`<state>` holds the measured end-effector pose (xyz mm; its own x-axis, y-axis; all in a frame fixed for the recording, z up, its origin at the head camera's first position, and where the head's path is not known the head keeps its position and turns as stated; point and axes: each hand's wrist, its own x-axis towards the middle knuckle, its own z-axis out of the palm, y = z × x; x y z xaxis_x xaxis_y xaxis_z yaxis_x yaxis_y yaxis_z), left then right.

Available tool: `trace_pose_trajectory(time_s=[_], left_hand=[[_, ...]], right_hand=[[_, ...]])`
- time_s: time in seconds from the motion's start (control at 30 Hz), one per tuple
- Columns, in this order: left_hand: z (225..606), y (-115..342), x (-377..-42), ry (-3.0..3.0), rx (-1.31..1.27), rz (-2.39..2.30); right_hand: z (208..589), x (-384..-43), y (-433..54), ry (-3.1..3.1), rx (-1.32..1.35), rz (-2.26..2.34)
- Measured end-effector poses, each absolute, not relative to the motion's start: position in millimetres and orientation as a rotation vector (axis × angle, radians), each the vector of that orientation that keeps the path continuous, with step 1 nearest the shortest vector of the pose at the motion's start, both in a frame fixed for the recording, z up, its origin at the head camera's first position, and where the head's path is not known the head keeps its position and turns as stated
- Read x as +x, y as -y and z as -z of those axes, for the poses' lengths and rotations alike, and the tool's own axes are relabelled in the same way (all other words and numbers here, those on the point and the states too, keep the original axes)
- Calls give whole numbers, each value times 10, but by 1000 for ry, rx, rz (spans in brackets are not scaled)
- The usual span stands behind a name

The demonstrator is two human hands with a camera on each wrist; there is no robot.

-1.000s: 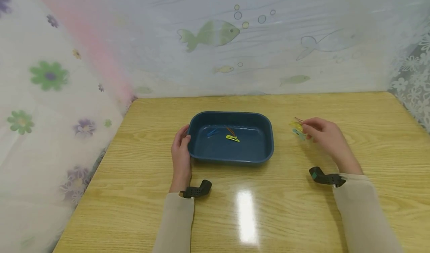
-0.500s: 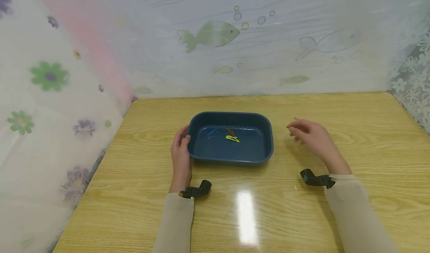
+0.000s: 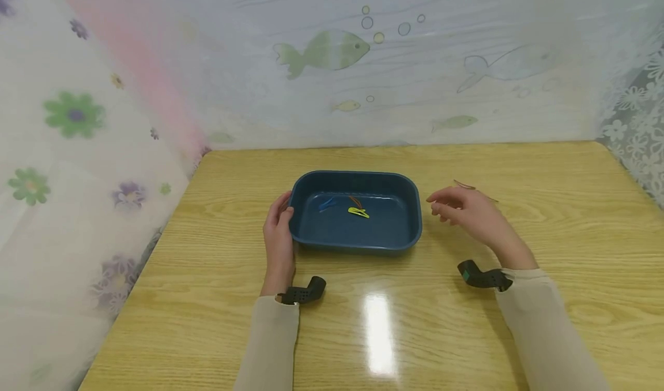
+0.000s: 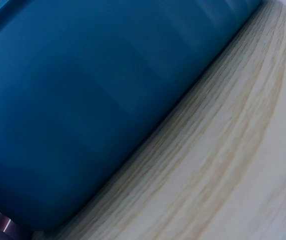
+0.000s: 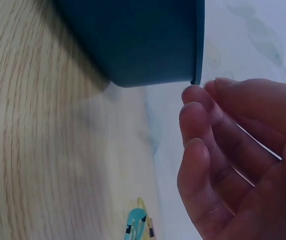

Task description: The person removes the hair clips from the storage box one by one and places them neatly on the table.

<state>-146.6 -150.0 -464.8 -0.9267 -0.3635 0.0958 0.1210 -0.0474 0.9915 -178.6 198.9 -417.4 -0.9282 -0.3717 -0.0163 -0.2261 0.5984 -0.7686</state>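
Observation:
A dark blue rectangular tub [image 3: 358, 249] stands on the table, its left end held by my left hand [image 3: 279, 235], thumb at the rim and fingers behind the wall. Inside lie a blue hair clip [image 3: 327, 205], a yellow hair clip [image 3: 358, 212] and an orange-brown one [image 3: 355, 202]. My right hand [image 3: 469, 212] hovers just right of the tub, fingers loosely bent with nothing visible between them. Beyond it a thin brown clip [image 3: 463, 184] peeks out, partly covered by the hand. The right wrist view shows a teal clip [image 5: 135, 222] beside a yellow one [image 5: 141, 202].
The wood-grain table [image 3: 207, 264] ends at a curtain with fish prints [image 3: 332, 51] behind and a flowered curtain [image 3: 78, 206] on the left. Each wrist wears a black camera mount [image 3: 306, 292].
My right hand has moved left from the clips towards the tub's right end, uncovering part of the brown clip. The left hand, the tub and the clips inside have stayed put.

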Motion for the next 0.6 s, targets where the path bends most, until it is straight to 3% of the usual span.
trace_pose_trajectory(time_s=[0.6], left_hand=[[4658,1512,-1483,1912,258,2051]], right_hand=[[4055,-1725,-1842,-2694,-613,1260]])
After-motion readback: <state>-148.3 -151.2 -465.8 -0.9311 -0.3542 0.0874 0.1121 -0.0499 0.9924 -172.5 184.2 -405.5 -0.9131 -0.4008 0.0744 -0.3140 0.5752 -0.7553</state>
